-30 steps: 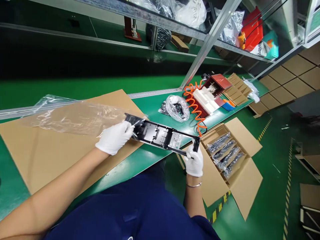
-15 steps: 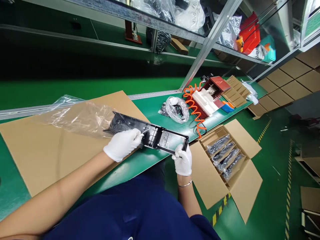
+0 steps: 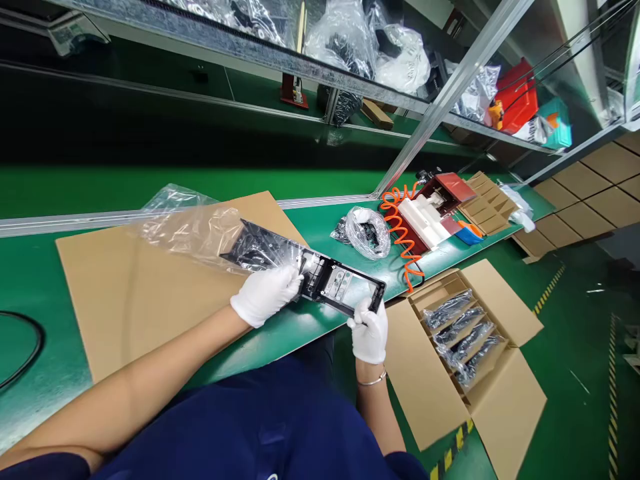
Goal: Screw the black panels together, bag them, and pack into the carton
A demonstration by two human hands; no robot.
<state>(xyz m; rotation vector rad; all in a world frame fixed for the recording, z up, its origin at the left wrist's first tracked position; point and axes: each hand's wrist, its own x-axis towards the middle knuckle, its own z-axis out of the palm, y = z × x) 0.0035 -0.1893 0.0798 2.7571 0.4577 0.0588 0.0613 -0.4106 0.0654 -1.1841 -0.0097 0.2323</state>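
A long black plastic housing (image 3: 336, 283) lies tilted across my front, its left part inside a clear plastic bag (image 3: 193, 227). With closed fingers, my left hand (image 3: 270, 293) in a white glove grips the bag near its mouth, at the middle of the housing. My right hand (image 3: 369, 332), also gloved in white, is closed around the housing's right end, an open rectangular frame. The bag's loose end spreads leftward over a flat cardboard sheet (image 3: 145, 300). Exactly how the left fingertips meet the housing is hidden.
An open carton (image 3: 425, 373) with several bagged black parts stands right, below the green bench (image 3: 320, 223). A bagged bundle (image 3: 369, 233), an orange coiled hose (image 3: 400, 230) and a red-and-white fixture (image 3: 425, 220) sit further along. A metal shelf post (image 3: 450, 100) rises behind.
My view has shifted, so the bench and carton appear further right and slightly lower. Both hands keep hold of the bag and housing, with little visible movement between them.
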